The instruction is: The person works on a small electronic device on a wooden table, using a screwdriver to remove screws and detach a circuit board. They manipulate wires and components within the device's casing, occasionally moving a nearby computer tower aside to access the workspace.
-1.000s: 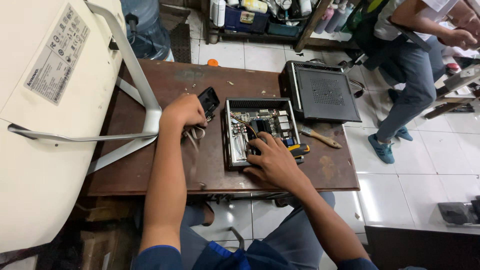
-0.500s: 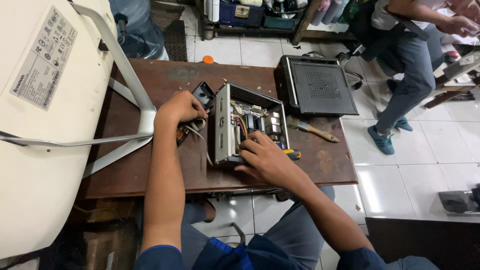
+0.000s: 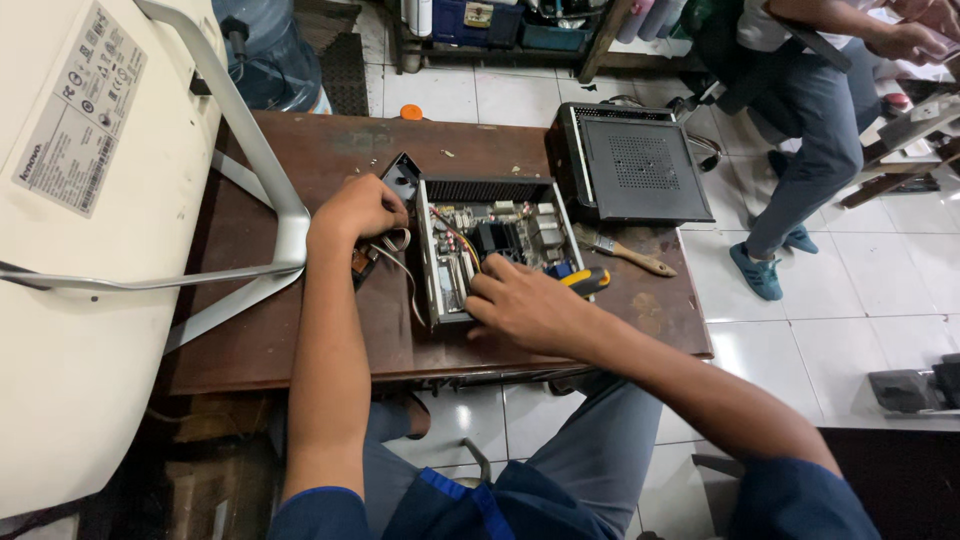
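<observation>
A small open computer case lies flat on the brown wooden table, its circuit board and coloured wires exposed. My left hand is closed at the case's left side on a small black part, and grey cables trail from under it. My right hand rests on the case's near right corner, gripping a screwdriver with a yellow and black handle that sticks out to the right.
A black computer box stands at the table's far right, with a paintbrush beside it. A white monitor back and its stand fill the left. An orange cap, a water bottle and another person are beyond.
The case was tipped up on its side half a second ago and now lies flat again. My right hand has stayed at its front edge with the screwdriver.
</observation>
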